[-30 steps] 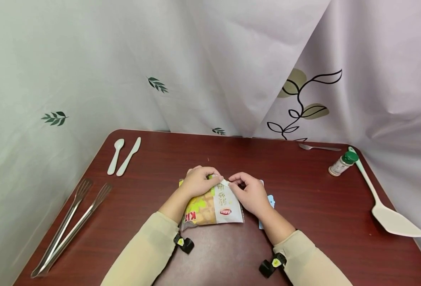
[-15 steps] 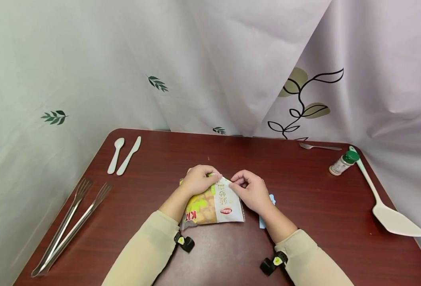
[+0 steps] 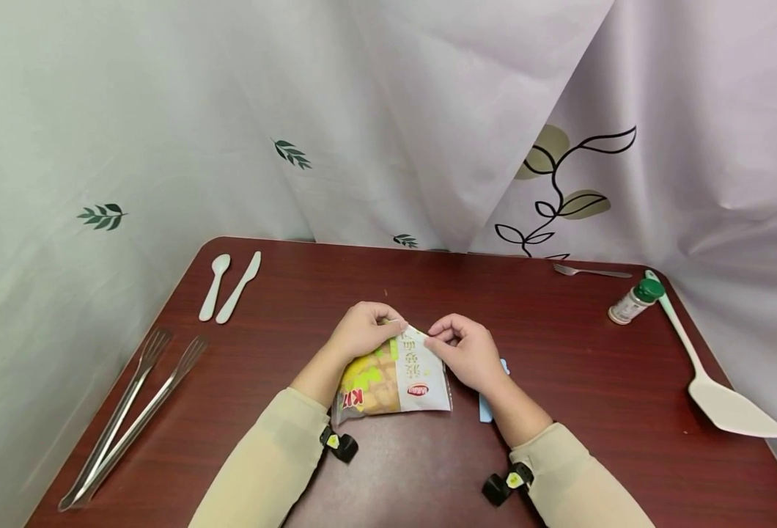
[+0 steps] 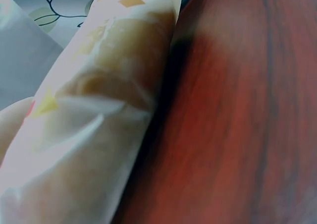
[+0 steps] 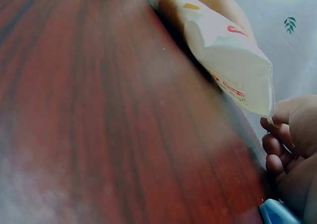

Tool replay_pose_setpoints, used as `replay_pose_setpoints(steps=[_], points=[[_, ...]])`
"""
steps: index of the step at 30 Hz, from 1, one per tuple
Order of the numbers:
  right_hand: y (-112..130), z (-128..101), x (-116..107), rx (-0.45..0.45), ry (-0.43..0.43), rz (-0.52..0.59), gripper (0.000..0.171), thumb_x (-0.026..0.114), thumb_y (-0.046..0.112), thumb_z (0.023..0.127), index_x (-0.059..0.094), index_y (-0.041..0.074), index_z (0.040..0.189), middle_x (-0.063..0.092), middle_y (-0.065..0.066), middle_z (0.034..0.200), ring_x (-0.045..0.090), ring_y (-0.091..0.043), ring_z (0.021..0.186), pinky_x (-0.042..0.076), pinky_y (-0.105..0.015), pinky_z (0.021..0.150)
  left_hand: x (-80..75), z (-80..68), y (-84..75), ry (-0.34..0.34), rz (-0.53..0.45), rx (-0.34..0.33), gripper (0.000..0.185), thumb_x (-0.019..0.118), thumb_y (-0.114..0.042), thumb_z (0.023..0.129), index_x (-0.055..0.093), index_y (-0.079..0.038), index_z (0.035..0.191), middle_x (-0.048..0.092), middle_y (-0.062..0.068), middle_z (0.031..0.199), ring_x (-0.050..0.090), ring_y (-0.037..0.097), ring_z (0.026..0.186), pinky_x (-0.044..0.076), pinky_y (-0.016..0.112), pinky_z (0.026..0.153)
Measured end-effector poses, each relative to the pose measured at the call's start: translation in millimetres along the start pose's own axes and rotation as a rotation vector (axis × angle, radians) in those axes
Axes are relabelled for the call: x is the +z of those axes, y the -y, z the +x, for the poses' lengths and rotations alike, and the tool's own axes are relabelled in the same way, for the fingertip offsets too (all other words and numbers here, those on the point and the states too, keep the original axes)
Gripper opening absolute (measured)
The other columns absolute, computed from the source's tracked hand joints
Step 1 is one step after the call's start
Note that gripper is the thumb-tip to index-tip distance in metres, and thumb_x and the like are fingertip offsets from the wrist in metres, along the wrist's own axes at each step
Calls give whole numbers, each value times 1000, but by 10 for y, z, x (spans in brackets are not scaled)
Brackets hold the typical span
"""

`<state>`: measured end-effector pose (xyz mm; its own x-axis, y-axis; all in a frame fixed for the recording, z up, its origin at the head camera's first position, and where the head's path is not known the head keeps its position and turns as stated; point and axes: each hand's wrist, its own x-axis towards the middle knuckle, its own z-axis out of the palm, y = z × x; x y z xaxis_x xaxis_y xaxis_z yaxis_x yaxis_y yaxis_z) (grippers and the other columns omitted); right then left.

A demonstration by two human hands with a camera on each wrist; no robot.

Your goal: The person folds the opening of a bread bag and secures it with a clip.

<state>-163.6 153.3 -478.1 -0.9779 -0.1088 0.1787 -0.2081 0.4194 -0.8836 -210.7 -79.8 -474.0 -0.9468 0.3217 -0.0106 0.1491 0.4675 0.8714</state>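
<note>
A yellow and white snack bag (image 3: 395, 378), printed with lettering and showing light brown pieces, stands between the two hands at the table's middle. My left hand (image 3: 360, 330) grips its top edge, fingers behind and thumb in front. With thumb and index finger, my right hand (image 3: 469, 353) pinches the bag's upper right corner; its other fingers curl below in the right wrist view. There the white end of the bag (image 5: 237, 68) bulges up to the pinched tip. The left wrist view has the bag's underside (image 4: 99, 110) close up, the left hand mostly hidden.
Under the right forearm lies a light blue object (image 3: 486, 409), mostly covered. Metal tongs (image 3: 127, 425), a white spoon (image 3: 213, 290) and a white knife (image 3: 239, 288) are at left. A fork (image 3: 589, 273), a green-capped shaker (image 3: 634, 302) and a white spatula (image 3: 725, 403) lie right.
The right hand has shifted slightly right with the bag's corner, and the left hand slightly up and left. The bag's top edge between them looks more stretched out.
</note>
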Motion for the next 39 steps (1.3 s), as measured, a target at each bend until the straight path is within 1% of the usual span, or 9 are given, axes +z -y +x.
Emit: replay_pose_setpoints(steps=[3, 8, 13, 17, 21, 25, 30, 34, 39], points=[[-20, -15, 7, -40, -11, -33, 12, 86, 7, 89, 76, 13, 93, 73, 7, 76, 64, -12, 64, 51, -24, 60, 0, -4, 6, 10, -5, 1, 12, 78, -25, 98, 84, -18, 91, 75, -7, 84, 67, 15, 81, 53, 33, 76], [-80, -46, 24, -158, -31, -125, 8, 84, 12, 91, 78, 11, 96, 72, 12, 79, 65, -8, 67, 53, -24, 63, 2, -6, 4, 20, 25, -1, 12, 75, -24, 100, 84, -18, 94, 74, -7, 86, 67, 14, 83, 53, 35, 81], [-105, -64, 28, -237, -54, -160, 9, 85, 11, 91, 77, 12, 96, 72, 12, 81, 66, -6, 70, 55, -25, 65, 6, -10, -6, 22, 39, -12, 13, 73, -25, 101, 83, -18, 96, 74, -7, 86, 66, 14, 83, 53, 35, 81], [-114, -82, 30, -343, -106, -184, 13, 86, 9, 89, 77, 14, 97, 73, 10, 84, 68, -6, 74, 57, -27, 68, 1, -17, -8, 25, 36, -12, 13, 73, -25, 101, 83, -18, 96, 74, -7, 85, 66, 13, 82, 53, 35, 81], [-93, -87, -1, -443, -177, -218, 6, 80, 12, 91, 78, 13, 97, 73, 7, 87, 66, -10, 79, 56, -29, 70, -11, -20, -13, 21, 44, -13, 13, 73, -25, 102, 83, -18, 96, 74, -7, 86, 66, 13, 82, 52, 35, 80], [-69, -85, -72, -485, -237, -272, 5, 76, 15, 93, 80, 14, 96, 74, 6, 89, 66, -15, 82, 53, -32, 72, -10, -20, -18, 18, 58, -17, 13, 73, -26, 102, 83, -19, 96, 74, -8, 87, 66, 13, 83, 52, 35, 81], [-95, -120, -192, -533, -306, -312, 6, 78, 9, 88, 79, 13, 92, 76, 4, 86, 67, -20, 83, 52, -36, 75, 8, -19, -8, 25, 69, -18, 13, 73, -27, 102, 83, -21, 97, 73, -9, 87, 65, 13, 85, 52, 36, 84], [-117, -184, -276, -592, -341, -330, 5, 76, 9, 87, 79, 11, 89, 75, 4, 83, 67, -21, 82, 51, -35, 76, 15, -17, -6, 24, 83, -6, 13, 73, -28, 102, 83, -22, 98, 73, -10, 89, 65, 13, 87, 52, 37, 85], [-155, -284, -388, -611, -364, -350, 8, 71, 13, 89, 78, 10, 89, 75, 4, 83, 66, -22, 83, 50, -32, 78, 12, -15, -2, 13, 97, 0, 12, 72, -28, 102, 82, -22, 98, 73, -10, 90, 65, 13, 88, 51, 38, 86]])
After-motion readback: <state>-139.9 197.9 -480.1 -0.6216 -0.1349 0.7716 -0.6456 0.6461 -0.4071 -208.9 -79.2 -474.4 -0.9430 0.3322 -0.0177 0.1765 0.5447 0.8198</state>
